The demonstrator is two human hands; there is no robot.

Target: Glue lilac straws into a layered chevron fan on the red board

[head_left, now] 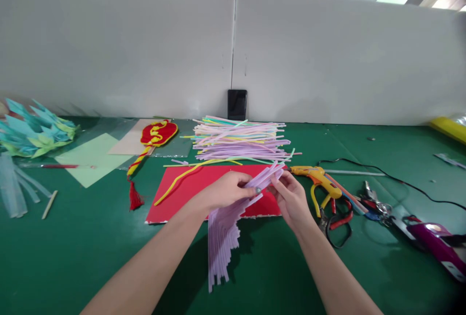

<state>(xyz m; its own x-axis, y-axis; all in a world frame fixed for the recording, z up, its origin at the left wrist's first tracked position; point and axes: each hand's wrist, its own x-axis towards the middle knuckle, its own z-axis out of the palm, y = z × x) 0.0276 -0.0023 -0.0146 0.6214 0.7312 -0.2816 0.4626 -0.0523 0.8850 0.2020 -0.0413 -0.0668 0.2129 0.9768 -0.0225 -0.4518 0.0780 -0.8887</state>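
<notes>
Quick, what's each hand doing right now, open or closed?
Left hand: closed on the bundle of lilac straws.
Right hand: closed on the upper end of the same bundle.

matt plastic straws (233, 208); green cloth table (73, 247).

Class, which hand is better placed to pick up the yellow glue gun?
Probably right: the right hand lies beside the yellow plastic glue gun, while the left hand grips the lilac plastic straw bundle farther away.
</notes>
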